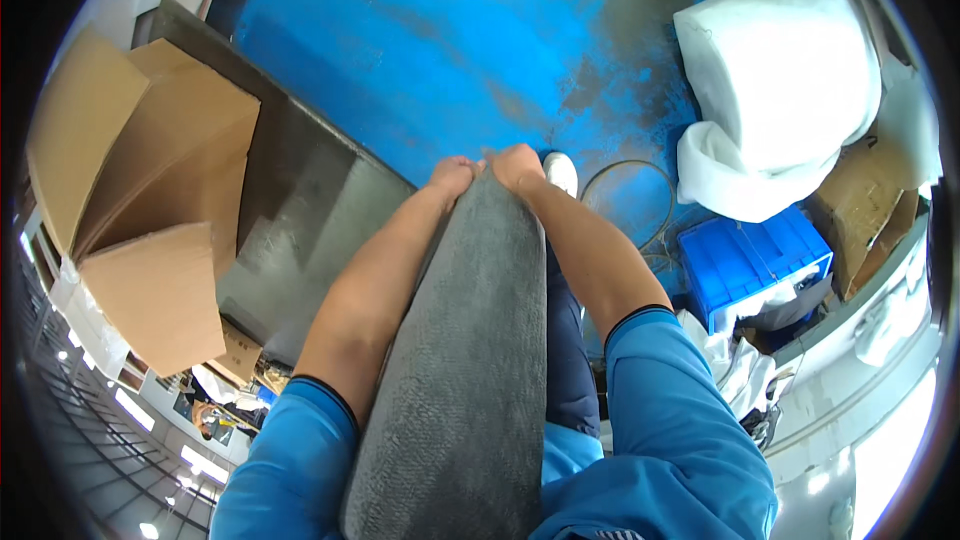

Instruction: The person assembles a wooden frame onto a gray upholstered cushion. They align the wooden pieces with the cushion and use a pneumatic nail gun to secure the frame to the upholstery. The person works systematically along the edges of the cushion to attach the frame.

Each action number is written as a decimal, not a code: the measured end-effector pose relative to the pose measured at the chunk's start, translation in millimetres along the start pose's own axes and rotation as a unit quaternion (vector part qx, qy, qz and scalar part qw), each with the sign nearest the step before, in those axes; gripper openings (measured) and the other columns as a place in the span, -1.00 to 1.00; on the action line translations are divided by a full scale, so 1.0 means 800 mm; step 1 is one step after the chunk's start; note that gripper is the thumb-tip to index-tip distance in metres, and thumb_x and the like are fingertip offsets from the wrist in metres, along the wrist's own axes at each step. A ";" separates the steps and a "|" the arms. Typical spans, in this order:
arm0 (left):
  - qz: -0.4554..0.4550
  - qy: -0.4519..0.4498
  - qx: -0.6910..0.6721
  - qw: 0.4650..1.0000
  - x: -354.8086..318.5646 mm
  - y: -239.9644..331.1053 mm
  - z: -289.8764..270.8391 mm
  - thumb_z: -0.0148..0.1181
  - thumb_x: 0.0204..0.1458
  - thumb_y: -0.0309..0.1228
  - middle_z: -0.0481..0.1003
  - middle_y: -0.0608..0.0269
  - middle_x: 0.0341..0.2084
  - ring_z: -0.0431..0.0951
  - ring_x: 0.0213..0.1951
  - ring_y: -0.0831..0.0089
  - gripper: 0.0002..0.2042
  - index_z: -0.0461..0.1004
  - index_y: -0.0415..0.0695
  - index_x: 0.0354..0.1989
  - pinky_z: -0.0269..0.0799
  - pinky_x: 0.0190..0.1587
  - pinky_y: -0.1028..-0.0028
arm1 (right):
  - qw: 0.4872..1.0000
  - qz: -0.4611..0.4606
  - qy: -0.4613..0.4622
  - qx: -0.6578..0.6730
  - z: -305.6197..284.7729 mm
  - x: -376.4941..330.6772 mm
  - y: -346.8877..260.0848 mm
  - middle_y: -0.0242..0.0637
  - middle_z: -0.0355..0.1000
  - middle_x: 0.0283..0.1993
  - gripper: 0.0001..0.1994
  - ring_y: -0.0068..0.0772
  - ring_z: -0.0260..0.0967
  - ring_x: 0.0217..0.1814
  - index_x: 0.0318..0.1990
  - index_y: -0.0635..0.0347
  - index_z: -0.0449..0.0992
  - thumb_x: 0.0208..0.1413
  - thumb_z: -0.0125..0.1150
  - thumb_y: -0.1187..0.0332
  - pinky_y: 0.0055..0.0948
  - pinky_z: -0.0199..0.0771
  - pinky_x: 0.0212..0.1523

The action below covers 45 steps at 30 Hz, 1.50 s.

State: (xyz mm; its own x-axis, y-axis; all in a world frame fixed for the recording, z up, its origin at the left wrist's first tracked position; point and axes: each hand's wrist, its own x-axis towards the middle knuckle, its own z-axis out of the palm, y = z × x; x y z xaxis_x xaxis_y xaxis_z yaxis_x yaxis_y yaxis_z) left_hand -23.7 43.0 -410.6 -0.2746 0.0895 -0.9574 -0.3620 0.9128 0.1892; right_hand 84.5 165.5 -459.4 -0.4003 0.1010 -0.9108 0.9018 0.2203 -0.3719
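A long grey piece covered in textured fabric [465, 340] runs from close against my body out to my hands, broad at the near end and looking narrower at the far end. Whether it is padded inside, I cannot tell. My left hand [455, 176] is closed on the left corner of its far end. On the right corner, my right hand [517, 166] grips the fabric with curled fingers. The hands are close together, with a small bit of the fabric edge showing between them. Their fingertips are partly hidden.
A dark grey table [300, 200] lies to the left, with an opened cardboard box [160, 290] on it. At right, a large white wrapped bundle [780, 90] rests above a blue plastic crate [755, 255]. A thin hoop [630, 205] lies on the blue floor [430, 40] near my white shoe [562, 172].
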 end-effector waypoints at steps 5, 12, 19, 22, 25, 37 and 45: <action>0.073 0.025 0.013 0.997 -0.132 -0.002 -0.035 0.09 0.43 -0.11 0.52 0.12 0.19 0.48 0.21 0.36 -0.52 0.41 -0.17 0.35 0.39 0.27 0.32 | 0.982 -0.096 0.117 0.116 -0.051 -0.171 -0.001 0.00 0.46 0.37 -0.39 0.10 0.35 0.46 0.29 0.12 0.55 0.38 0.13 -0.19 -0.11 0.35 0.42; 0.205 -0.179 -0.088 0.958 -0.437 0.085 -0.110 -0.25 0.51 -0.05 0.23 0.04 0.51 0.09 0.57 0.24 -0.41 0.21 -0.19 0.54 -0.03 0.57 0.25 | 0.861 -0.350 0.073 0.361 -0.080 -0.491 -0.037 0.03 0.25 0.53 -0.45 -0.02 0.09 0.64 0.39 0.34 0.41 0.53 -0.19 0.09 -0.12 -0.07 0.62; 0.457 -0.141 -0.059 0.877 -0.629 0.082 -0.138 -0.24 0.51 -0.16 0.25 0.01 0.49 0.09 0.58 0.18 -0.50 0.36 -0.19 0.44 -0.07 0.58 0.21 | 0.820 -0.472 0.233 0.226 -0.087 -0.681 -0.123 0.13 0.39 0.41 -0.46 0.17 0.29 0.50 0.33 0.42 0.44 0.47 -0.04 0.09 0.02 0.10 0.55; 0.468 -0.084 -0.033 0.879 -0.645 0.084 -0.133 -0.16 0.49 -0.25 0.37 0.00 0.40 0.26 0.48 0.15 -0.57 0.42 -0.20 0.36 0.10 0.50 0.22 | 0.817 -0.458 0.239 0.258 -0.082 -0.672 -0.134 0.09 0.45 0.36 -0.56 0.07 0.36 0.46 0.29 0.41 0.48 0.48 -0.02 0.24 -0.09 0.20 0.52; 0.478 -0.010 -0.019 0.878 -0.649 0.089 -0.114 -0.12 0.48 -0.31 0.49 0.04 0.28 0.42 0.37 0.20 -0.63 0.47 -0.22 0.28 0.24 0.43 0.27 | 0.796 -0.430 0.251 0.345 -0.068 -0.662 -0.137 -0.01 0.55 0.27 -0.61 -0.10 0.42 0.41 0.18 0.40 0.58 0.52 -0.13 0.33 -0.20 0.24 0.49; 0.464 0.173 0.132 0.859 -0.674 0.094 -0.101 0.08 0.41 -0.21 0.51 -0.07 0.25 0.48 0.32 0.02 -0.59 0.47 -0.20 0.29 0.31 0.38 0.12 | 0.784 -0.294 0.202 0.509 -0.076 -0.646 -0.102 0.05 0.50 0.28 -0.26 -0.14 0.40 0.39 0.29 0.47 0.45 0.60 -0.44 -0.12 -0.19 0.23 0.50; 0.502 0.332 0.448 0.661 -0.724 0.011 0.025 0.11 0.25 -0.27 0.16 -0.40 0.47 0.11 0.52 -0.31 -0.34 0.20 -0.39 0.46 -0.04 0.56 -0.17 | 0.772 -0.455 0.251 0.365 -0.066 -0.657 -0.131 -0.11 0.53 0.27 -0.57 -0.26 0.40 0.35 0.23 0.39 0.55 0.55 -0.09 0.21 -0.29 0.29 0.43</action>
State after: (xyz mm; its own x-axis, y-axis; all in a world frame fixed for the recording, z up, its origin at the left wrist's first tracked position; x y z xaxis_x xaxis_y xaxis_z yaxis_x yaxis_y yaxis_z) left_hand 150.0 7.4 141.6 -0.4138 0.9065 -0.0839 0.8912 0.4222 0.1660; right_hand 191.9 140.7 67.7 -0.7702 0.6304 -0.0965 -0.0121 -0.1657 -0.9861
